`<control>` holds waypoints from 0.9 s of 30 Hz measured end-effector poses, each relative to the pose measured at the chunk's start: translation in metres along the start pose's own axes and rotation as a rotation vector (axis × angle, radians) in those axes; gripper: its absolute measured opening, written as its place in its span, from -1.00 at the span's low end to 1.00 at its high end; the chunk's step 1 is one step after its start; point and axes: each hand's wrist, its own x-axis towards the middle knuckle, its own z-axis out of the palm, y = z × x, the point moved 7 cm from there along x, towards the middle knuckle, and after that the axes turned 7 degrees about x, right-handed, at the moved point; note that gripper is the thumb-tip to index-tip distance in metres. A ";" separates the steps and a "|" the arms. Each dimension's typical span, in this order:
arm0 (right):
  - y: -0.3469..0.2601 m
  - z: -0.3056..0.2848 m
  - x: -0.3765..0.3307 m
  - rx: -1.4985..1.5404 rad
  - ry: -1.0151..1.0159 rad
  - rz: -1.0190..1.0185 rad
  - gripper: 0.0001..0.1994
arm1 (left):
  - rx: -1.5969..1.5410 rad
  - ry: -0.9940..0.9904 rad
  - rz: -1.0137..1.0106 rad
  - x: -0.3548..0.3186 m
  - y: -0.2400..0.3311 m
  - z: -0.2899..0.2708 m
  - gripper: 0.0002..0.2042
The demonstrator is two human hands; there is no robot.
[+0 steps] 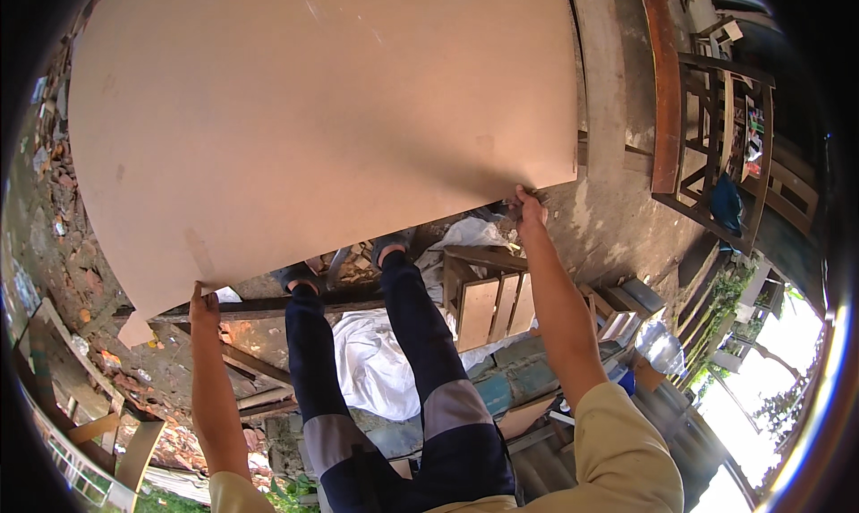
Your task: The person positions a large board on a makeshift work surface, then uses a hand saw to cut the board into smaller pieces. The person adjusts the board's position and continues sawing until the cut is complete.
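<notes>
While both hands' fingers [528, 193] apparently grip it, brown board [322, 119] stretches forward.

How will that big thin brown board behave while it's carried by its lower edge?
The board is very wide and thin, so it probably flexes and wobbles. The left hand and right hand grip only its lower edge, so it may tip or catch wind.

Both hands are gripping the near edge of a big flat tan fibreboard sheet [322, 119]: left hand [204, 309] at its lower left corner, right hand [530, 209] near its lower right corner. Small wooden crate [483, 303] sits just below the sheet.
</notes>
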 end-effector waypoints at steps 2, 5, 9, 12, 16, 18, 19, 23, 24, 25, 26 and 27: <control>0.000 -0.001 -0.002 0.002 -0.002 0.010 -0.80 | 0.184 0.135 0.034 -0.020 0.006 0.017 -0.35; -0.004 -0.015 0.001 -0.056 0.024 -0.026 -0.81 | 0.730 0.607 0.147 -0.085 0.031 0.073 -0.06; -0.003 -0.011 -0.006 -0.095 0.121 -0.028 -0.82 | 1.069 0.606 0.640 -0.183 0.086 0.242 0.24; 0.002 -0.010 -0.002 -0.096 0.095 -0.041 -0.81 | 1.217 0.164 0.863 -0.238 0.095 0.382 0.27; 0.005 -0.010 0.000 -0.125 0.078 -0.068 -0.80 | 1.366 -0.029 0.890 -0.292 0.096 0.516 0.32; 0.009 -0.015 0.005 -0.134 0.059 -0.084 -0.77 | 1.487 -0.157 0.984 -0.318 0.102 0.582 0.32; 0.011 -0.013 0.003 -0.141 0.032 -0.073 -0.76 | 1.550 -0.214 1.027 -0.328 0.108 0.611 0.32; 0.008 -0.003 -0.018 -0.193 0.008 -0.023 -0.75 | 1.688 -0.217 1.165 -0.348 0.147 0.705 0.32; 0.007 -0.004 -0.018 -0.198 0.024 -0.024 -0.76 | 1.740 -0.220 1.174 -0.354 0.160 0.726 0.33; 0.010 -0.006 -0.015 -0.276 0.029 -0.003 -0.75 | 1.790 -0.222 1.185 -0.360 0.170 0.747 0.33; 0.012 -0.005 -0.012 -0.247 0.003 -0.022 -0.76 | 1.819 -0.228 1.198 -0.366 0.181 0.765 0.34; 0.015 0.001 -0.015 -0.217 -0.026 -0.034 -0.76 | 1.854 -0.231 1.208 -0.368 0.191 0.778 0.35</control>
